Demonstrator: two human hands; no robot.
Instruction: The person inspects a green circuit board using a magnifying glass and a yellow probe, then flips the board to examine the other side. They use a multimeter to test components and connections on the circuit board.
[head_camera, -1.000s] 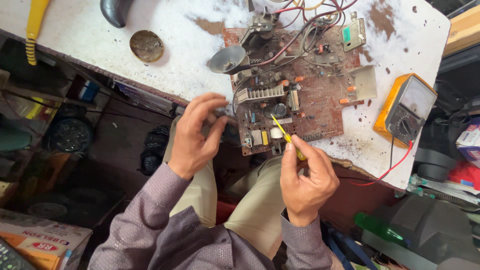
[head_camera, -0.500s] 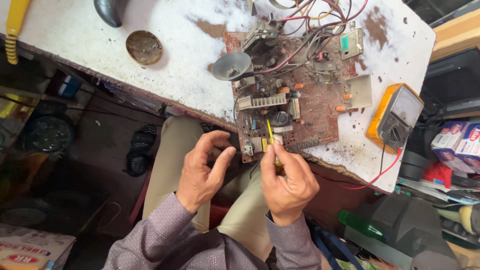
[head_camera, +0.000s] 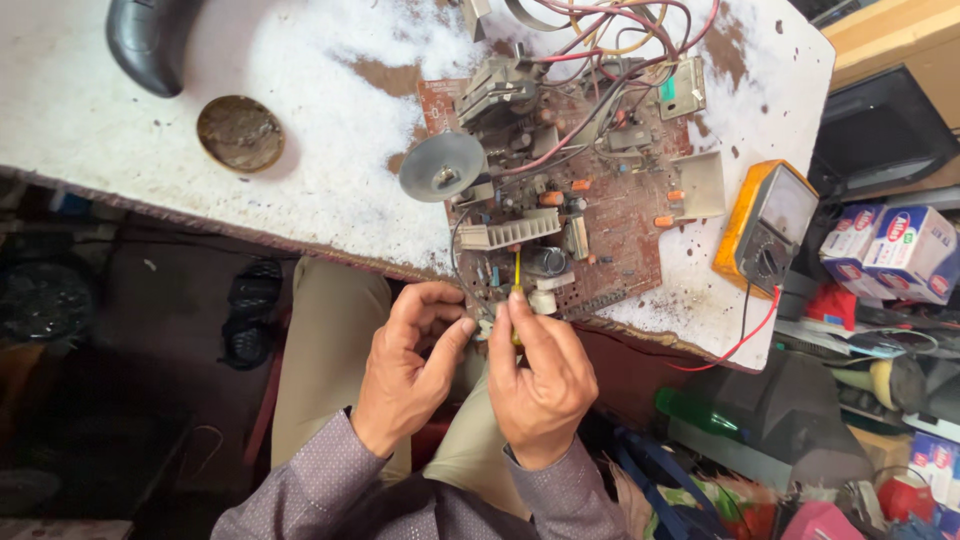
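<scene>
Two hands at work: both meet at the near edge of a circuit board (head_camera: 590, 200) that lies on a white worktable (head_camera: 330, 130).
Right hand: the right hand (head_camera: 540, 375) is clenched round a yellow-handled screwdriver (head_camera: 517, 285), its thin shaft pointing up onto the board's lower edge.
Left hand: the left hand (head_camera: 410, 365) is curled, thumb and fingertips pinched just beside the screwdriver grip; whether it grips a small part cannot be told.
Board position: brown, component side up, overhanging the table's near edge slightly, above the person's knees.
Board fittings: a finned heat sink (head_camera: 510, 232) and a grey suction cup (head_camera: 443, 167) sit on its left half; red and yellow wires (head_camera: 610, 25) loop at its far end.
Meter: an orange multimeter (head_camera: 765, 228) lies right of the board, near the table's corner.
Other items: a round rusty tin lid (head_camera: 240, 133) and a black handset (head_camera: 150, 40) lie well apart to the left.
</scene>
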